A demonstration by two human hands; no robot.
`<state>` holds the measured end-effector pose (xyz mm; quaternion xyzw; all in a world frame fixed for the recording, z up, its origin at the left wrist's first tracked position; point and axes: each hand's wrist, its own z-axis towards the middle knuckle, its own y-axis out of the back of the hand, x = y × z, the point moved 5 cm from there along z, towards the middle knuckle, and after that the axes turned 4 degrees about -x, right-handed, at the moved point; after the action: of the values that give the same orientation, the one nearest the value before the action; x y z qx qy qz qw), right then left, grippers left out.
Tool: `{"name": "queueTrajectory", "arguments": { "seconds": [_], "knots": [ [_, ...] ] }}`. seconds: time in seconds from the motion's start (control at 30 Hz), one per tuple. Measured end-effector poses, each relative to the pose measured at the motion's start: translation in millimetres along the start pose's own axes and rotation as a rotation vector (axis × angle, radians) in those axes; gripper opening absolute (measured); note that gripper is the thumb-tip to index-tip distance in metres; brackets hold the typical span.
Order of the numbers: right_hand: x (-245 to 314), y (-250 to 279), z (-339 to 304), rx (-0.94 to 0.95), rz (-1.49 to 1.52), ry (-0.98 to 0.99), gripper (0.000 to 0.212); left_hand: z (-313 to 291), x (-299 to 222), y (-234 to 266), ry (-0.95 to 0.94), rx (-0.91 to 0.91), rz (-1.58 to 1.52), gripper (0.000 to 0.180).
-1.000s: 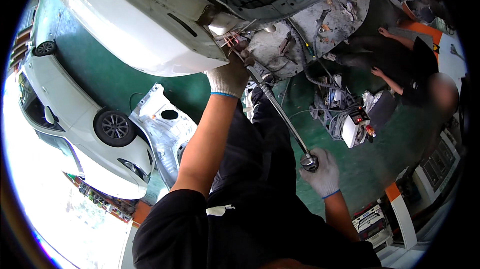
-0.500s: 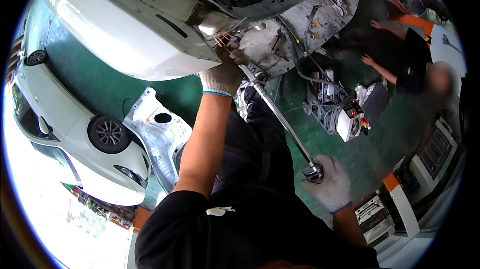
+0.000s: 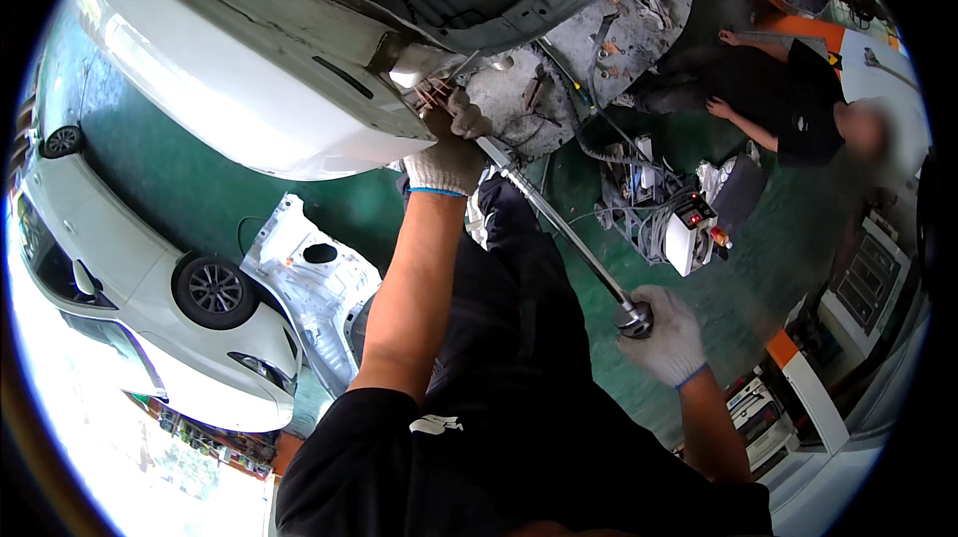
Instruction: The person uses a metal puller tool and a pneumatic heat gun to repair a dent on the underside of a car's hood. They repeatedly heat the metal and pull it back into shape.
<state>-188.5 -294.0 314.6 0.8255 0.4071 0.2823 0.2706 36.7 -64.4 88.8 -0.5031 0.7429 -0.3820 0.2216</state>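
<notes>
A long chrome rod-like tool (image 3: 569, 238) runs slantwise from the car body down to the right. My left hand (image 3: 446, 158), in a pale knit glove, is closed around its upper end, beside the lower corner of the white body panel (image 3: 249, 68); part of the grip is hidden. Copper-coloured prongs (image 3: 431, 95) stick out just past those fingers, near the panel's edge. My right hand (image 3: 667, 335), gloved too, is wrapped round the tool's dark, rounded lower end.
A cut metal body part (image 3: 314, 268) lies on the green floor at left, by a white car (image 3: 130, 238). Right of the rod stands a machine with a red display (image 3: 689, 236) and coiled cables. Another person (image 3: 798, 103) is at the far right.
The view has turned slightly. My right hand and the tool's lower end sit a little farther up in the picture. Both hands keep their hold.
</notes>
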Motion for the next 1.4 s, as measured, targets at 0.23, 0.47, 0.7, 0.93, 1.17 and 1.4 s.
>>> {"name": "queueTrajectory", "arguments": {
  "seconds": [0.23, 0.47, 0.7, 0.93, 1.17, 1.4],
  "knots": [
    [-39, -88, 39, 0.347, 0.233, -0.171, 0.071, 8, 0, 11, -0.022, 0.011, 0.173, 0.073],
    [37, -92, 141, 0.313, 0.286, 0.161, 0.069, 9, 0, 11, -0.107, -0.082, 0.249, 0.078],
    [41, -71, 154, 0.307, 0.274, 0.092, 0.069, 11, 3, 10, -0.147, -0.031, 0.195, 0.079],
    [-77, -73, 86, 0.197, 0.167, -0.001, 0.067, 17, 11, 15, -0.179, -0.044, 0.17, 0.071],
    [-39, -73, 117, 0.312, 0.084, 0.04, 0.067, 15, 11, 9, -0.217, -0.094, 0.203, 0.072],
    [33, -70, 162, 0.181, 0.226, 0.238, 0.068, 16, 9, 10, -0.18, -0.036, 0.182, 0.074]
  ]
}}
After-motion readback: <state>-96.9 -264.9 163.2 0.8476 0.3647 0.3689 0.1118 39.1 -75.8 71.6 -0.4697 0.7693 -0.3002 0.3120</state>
